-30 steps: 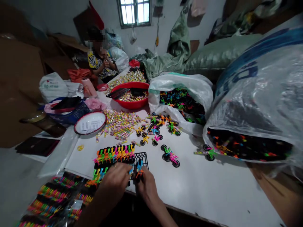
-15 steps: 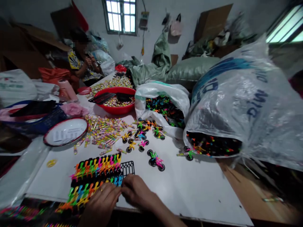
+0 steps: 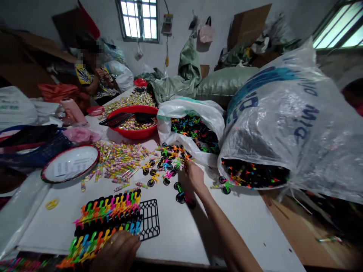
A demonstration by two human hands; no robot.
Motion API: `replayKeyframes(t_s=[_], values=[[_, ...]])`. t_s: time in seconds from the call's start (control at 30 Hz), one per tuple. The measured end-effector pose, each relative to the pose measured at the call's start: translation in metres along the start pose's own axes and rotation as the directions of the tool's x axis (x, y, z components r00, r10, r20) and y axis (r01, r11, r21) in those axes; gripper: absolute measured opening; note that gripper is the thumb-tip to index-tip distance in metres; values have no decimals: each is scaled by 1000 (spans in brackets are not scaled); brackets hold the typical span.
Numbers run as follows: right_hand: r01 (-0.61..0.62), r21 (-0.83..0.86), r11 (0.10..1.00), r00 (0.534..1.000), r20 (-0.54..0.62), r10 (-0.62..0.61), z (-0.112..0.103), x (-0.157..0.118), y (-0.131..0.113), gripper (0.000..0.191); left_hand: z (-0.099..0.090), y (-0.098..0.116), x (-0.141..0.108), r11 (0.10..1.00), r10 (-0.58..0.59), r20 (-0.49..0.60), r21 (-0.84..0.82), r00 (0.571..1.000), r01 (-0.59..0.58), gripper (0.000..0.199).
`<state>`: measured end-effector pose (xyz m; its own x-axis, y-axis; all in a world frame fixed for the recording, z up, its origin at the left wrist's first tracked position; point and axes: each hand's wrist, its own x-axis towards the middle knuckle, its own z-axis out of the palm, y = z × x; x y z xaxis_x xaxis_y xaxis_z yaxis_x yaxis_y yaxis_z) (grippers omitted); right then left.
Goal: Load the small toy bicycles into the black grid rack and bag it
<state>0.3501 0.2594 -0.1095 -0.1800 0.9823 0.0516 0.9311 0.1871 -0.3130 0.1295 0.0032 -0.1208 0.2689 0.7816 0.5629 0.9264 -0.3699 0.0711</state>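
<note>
While my left hand (image 3: 117,250) overlaps racked bikes (image 3: 106,210), my right hand (image 3: 193,174) meets loose bikes (image 3: 165,164) from their right — both grips unclear.

Head-worn, the camera looks forward and down — table (image 3: 249,207) near, back-wall window (image 3: 131,20) far.

Yellow, pink, green toy bicycles (image 3: 153,177), black grid tray (image 3: 158,217), red basin (image 3: 126,133), yellow-and-black sleeve (image 3: 82,74), apparently leaf-patterned

The rack (image 3: 150,220) looks matt plastic, the basin (image 3: 134,133) glossy, the tabletop (image 3: 177,240) smooth.
</note>
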Motion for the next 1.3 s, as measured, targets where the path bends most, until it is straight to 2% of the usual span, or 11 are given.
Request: replayKeyframes(t_s=[0.13, 0.27, 0.33, 0.43, 0.6, 0.7, 0.87, 1.03, 1.13, 1.23, 1.3], values=[[23, 415, 910, 1000, -5, -24, 1, -23, -6, 14, 0, 5, 3, 998, 32, 24, 61, 999, -34, 29], [68, 781, 621, 994, -2, -107, 5, -48, -26, 20, -8, 6, 6, 991, 90, 39, 94, 995, -93, 28], [61, 838, 542, 987, 31, -160, 18, -69, -43, 20, -16, 5, 16, 996, 20, -12, 87, 1000, -19, 23], [45, 802, 595, 980, 79, -180, 47, -101, -66, 18, -25, -2, 44, 984, -174, -78, 17, 982, 176, 19], [60, 832, 551, 978, 61, -200, 78, -123, -90, 18, -13, -18, 77, 956, -207, 222, -159, 953, 245, 19], [195, 778, 597, 958, -21, -285, 82, -122, -93, 9, -1, -21, 74, 934, -225, 245, -220, 943, 281, 21], [390, 563, 729, 876, 15, -481, 74, -120, -92, 26, 8, -25, 64, 931, -227, 197, -243, 954, 272, 28], [421, 310, 852, 857, 172, -486, 71, -119, -110, 31, 11, -28, 66, 953, -220, 168, -175, 961, 249, 19], [469, 361, 806, 809, 190, -556, 68, -108, -104, 22, 10, -30, 65, 961, -201, 151, -159, 968, 225, 20], [479, 511, 713, 728, 223, -649, 46, -71, -71, 18, 11, -33, 62, 975, -146, 97, -156, 984, 160, 21], [414, 362, 835, 850, 174, -496, 23, -29, -44, 22, 14, -35, 59, 983, -102, 69, -146, 992, 111, 21]])
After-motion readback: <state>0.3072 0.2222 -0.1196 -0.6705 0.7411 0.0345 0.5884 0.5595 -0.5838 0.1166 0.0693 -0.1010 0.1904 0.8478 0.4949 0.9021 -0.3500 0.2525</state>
